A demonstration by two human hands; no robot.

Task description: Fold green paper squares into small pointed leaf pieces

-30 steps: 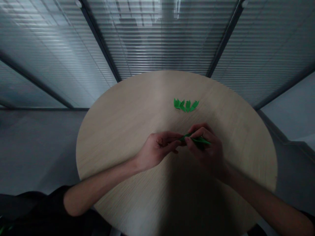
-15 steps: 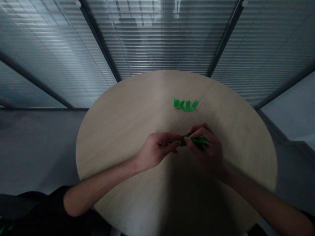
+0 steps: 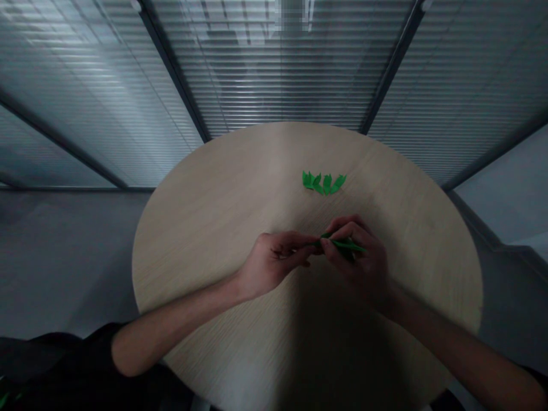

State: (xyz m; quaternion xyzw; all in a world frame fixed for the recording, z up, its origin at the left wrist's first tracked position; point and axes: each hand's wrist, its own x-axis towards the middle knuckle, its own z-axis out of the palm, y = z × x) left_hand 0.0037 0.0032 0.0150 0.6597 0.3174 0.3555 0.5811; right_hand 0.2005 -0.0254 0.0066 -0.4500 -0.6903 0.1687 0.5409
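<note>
Between my two hands is a folded piece of green paper (image 3: 349, 245), partly covered by the fingers. My left hand (image 3: 278, 257) pinches its left end between thumb and fingertips. Thumb and fingers of my right hand (image 3: 363, 257) close on it from the right, and a green flap sticks out across that palm. The fingertips of both hands meet or nearly meet above the middle of the table. Beyond them lie several small folded green paper pieces (image 3: 327, 184), grouped in a row with pointed tips facing away from me.
The round wooden table (image 3: 192, 211) fills the middle of the view. Behind it stand glass panels with horizontal blinds (image 3: 282, 85) and dark frames. Grey floor (image 3: 64, 245) shows at the left. A dark shadow falls across the near part of the tabletop.
Almost nothing differs. Both hands keep their pinch on the green paper, with only a tiny shift of the left fingertips; the row of pieces stays put.
</note>
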